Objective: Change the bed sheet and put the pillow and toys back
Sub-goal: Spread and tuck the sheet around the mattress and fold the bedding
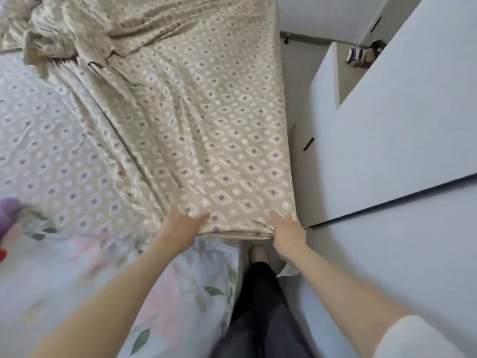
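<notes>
A beige sheet [206, 130] printed with diamonds and circles lies half spread over the bed, bunched in folds at the far left. Its near edge hangs over the bed's corner. My left hand [180, 224] grips that edge, fingers tucked under the fabric and thumb on top. My right hand [287, 228] holds the same edge at the corner by the wall side, thumb on top. Under it lies a pale floral sheet [85, 275]. A purple soft toy [9, 213], blurred, shows at the left border.
White wardrobe panels [402, 125] stand close on the right, leaving a narrow strip of floor [296, 81] beside the bed. My foot [259, 254] and dark trouser leg stand in that gap. Some small items [361, 56] lie on the floor far right.
</notes>
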`<state>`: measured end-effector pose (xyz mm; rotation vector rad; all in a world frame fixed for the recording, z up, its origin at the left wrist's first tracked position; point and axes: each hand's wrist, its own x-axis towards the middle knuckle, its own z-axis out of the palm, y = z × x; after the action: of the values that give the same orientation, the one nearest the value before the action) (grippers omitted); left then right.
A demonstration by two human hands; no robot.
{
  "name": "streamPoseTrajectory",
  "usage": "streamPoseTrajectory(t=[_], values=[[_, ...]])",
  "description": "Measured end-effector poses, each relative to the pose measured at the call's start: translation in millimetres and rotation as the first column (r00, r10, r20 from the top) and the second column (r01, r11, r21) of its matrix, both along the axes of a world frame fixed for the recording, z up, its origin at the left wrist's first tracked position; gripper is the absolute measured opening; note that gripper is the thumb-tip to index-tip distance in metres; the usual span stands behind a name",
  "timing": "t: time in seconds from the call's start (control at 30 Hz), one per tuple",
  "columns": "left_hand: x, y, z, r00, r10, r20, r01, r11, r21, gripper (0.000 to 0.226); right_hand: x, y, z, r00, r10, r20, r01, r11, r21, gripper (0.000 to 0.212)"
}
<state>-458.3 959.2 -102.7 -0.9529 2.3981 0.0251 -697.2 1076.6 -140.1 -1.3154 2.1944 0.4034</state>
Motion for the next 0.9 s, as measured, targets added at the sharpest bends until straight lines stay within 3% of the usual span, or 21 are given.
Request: streamPoseTrajectory(t=[0.57,0.77,0.9], values=[[6.2,12.0,-147.8,0.985,0.108,0.134,-0.134,0.971,0.196,0.072,5.9,0.8,-144.8,0.988,0.156,-0.012,-0.149,0.959,0.241,0.077],[14.6,6.3,-172.7,0.967,0.223,0.120,-0.248,0.929,0.274,0.074,9.7,-13.0,-180.9,0.992,0.098,0.081,-0.115,0.960,0.254,0.066],[22.2,6.6,-184.4,0.963,0.259,0.080,-0.271,0.908,0.318,0.081,13.1,-31.0,-197.1,0.978,0.103,0.179,-0.161,0.924,0.347,0.073]])
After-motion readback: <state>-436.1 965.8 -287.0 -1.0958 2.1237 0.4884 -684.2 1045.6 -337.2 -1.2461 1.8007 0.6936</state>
